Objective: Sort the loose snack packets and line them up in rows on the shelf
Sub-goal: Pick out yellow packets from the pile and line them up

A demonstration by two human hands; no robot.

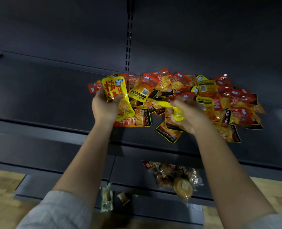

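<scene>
While apparently gripped, yellow packet (115,95).

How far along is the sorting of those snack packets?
Barely begun: no rows show on the shelf. The left hand holds a yellow packet upright, the right hand grips another. The mixed red and yellow pile remains unsorted.

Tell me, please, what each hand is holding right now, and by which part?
The left hand grips a yellow snack packet around its middle. The right hand holds another yellow packet; where exactly is blurred.
</scene>
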